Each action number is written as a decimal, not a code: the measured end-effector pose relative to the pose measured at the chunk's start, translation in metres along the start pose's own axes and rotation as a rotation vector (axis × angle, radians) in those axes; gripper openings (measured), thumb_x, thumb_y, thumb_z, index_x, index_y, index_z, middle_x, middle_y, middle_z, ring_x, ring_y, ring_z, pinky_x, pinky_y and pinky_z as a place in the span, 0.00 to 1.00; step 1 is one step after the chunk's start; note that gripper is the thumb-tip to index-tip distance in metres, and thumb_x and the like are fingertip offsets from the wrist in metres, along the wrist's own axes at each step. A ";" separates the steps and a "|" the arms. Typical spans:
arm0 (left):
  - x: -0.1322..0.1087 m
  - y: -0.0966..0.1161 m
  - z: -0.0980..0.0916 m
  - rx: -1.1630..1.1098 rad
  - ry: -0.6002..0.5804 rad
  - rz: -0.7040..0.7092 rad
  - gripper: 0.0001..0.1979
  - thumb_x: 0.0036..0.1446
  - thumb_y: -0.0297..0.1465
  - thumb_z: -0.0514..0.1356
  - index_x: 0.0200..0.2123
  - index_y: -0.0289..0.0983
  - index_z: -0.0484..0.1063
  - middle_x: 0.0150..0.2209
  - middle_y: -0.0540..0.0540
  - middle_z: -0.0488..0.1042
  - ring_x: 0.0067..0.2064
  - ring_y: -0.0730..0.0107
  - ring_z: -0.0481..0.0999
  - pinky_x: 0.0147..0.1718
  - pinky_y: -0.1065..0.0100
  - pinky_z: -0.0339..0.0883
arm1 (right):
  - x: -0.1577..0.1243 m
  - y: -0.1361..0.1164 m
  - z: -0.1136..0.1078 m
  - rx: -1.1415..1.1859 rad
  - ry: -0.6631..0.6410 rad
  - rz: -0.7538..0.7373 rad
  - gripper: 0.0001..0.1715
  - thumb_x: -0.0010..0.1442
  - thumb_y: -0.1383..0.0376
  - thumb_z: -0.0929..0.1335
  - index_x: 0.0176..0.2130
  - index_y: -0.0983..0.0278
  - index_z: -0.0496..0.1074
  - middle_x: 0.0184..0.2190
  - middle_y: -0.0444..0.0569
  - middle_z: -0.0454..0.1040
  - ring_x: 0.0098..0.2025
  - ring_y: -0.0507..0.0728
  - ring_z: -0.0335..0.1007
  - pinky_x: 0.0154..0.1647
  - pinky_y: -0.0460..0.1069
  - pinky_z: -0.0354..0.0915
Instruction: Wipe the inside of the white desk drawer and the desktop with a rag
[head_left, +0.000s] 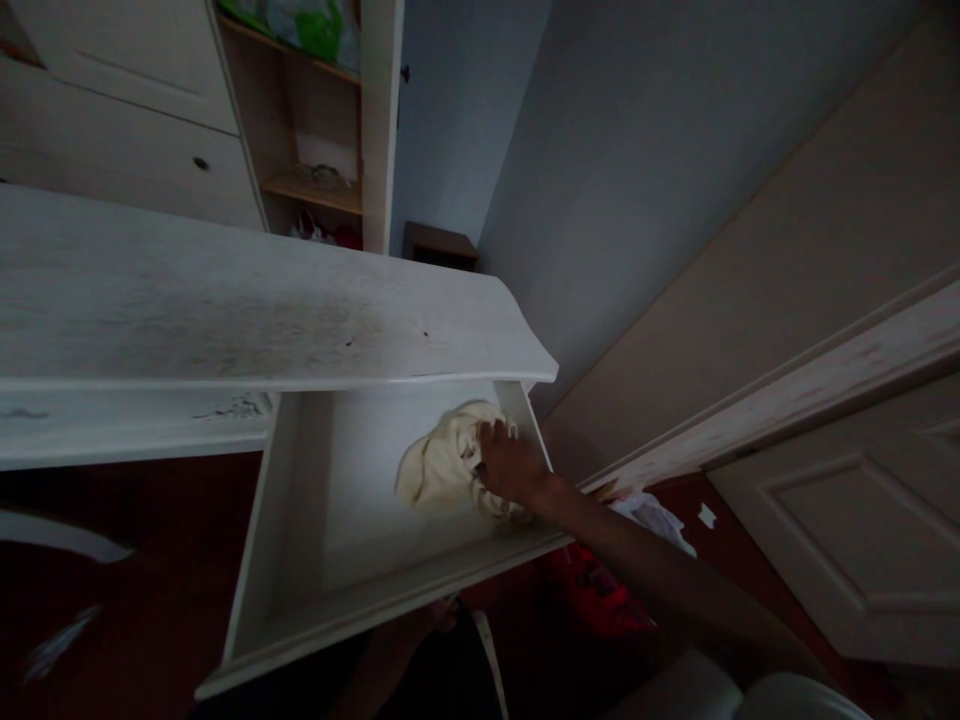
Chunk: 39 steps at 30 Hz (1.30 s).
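Note:
My right hand (511, 465) reaches into a pulled-out white drawer (300, 500). Its fingers are closed on the gathered top of a crumpled cream cloth bag (435, 465), which rests on the drawer's bottom towards the right side. Below the drawer's front edge, in shadow, is my left hand (444, 612). Its fingers are partly hidden, so I cannot make out whether they hold anything. A pale strap (489, 655) hangs just beside it.
The drawer belongs to a white table (262, 310) with a scuffed top. Behind it stands an open cabinet (322, 130) with bags on its shelves. On the floor at right lie a red item (607, 600) and a whitish plastic bag (656, 518), near a panelled door (847, 520).

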<state>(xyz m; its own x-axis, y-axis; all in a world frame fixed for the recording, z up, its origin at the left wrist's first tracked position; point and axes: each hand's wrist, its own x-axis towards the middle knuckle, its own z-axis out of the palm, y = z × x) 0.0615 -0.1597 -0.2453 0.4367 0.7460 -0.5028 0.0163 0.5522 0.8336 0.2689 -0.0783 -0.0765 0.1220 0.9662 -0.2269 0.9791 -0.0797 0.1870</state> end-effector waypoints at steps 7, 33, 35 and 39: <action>-0.001 -0.004 0.003 0.053 -0.049 0.003 0.31 0.31 0.60 0.69 0.27 0.38 0.82 0.30 0.40 0.83 0.38 0.45 0.82 0.47 0.48 0.76 | -0.033 -0.006 0.000 0.071 -0.130 -0.002 0.35 0.54 0.57 0.74 0.56 0.72 0.69 0.54 0.74 0.71 0.47 0.75 0.77 0.39 0.61 0.75; -0.017 0.001 0.009 -0.022 -0.143 -0.009 0.30 0.35 0.59 0.69 0.29 0.38 0.81 0.32 0.42 0.83 0.38 0.50 0.82 0.48 0.54 0.75 | 0.097 0.016 0.030 0.470 0.290 0.079 0.41 0.46 0.54 0.77 0.53 0.67 0.62 0.57 0.62 0.63 0.63 0.66 0.59 0.62 0.57 0.60; -0.015 0.000 0.009 -0.048 -0.154 -0.028 0.28 0.37 0.57 0.70 0.31 0.38 0.81 0.34 0.42 0.83 0.40 0.50 0.82 0.48 0.54 0.74 | 0.098 0.014 0.032 0.475 0.313 0.093 0.40 0.45 0.55 0.77 0.52 0.67 0.63 0.56 0.61 0.62 0.62 0.66 0.59 0.61 0.57 0.60; -0.012 -0.003 0.011 -0.073 -0.147 -0.048 0.28 0.38 0.57 0.69 0.30 0.37 0.81 0.32 0.41 0.83 0.39 0.50 0.82 0.47 0.53 0.74 | 0.094 -0.001 0.036 0.501 0.369 0.089 0.37 0.46 0.59 0.75 0.51 0.67 0.63 0.54 0.59 0.64 0.60 0.66 0.60 0.62 0.57 0.59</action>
<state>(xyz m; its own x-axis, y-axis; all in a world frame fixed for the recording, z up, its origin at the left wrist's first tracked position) 0.0666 -0.1746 -0.2394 0.5642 0.6584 -0.4981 -0.0228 0.6155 0.7878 0.2848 0.0037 -0.1325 0.2302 0.9643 0.1307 0.9359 -0.1826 -0.3012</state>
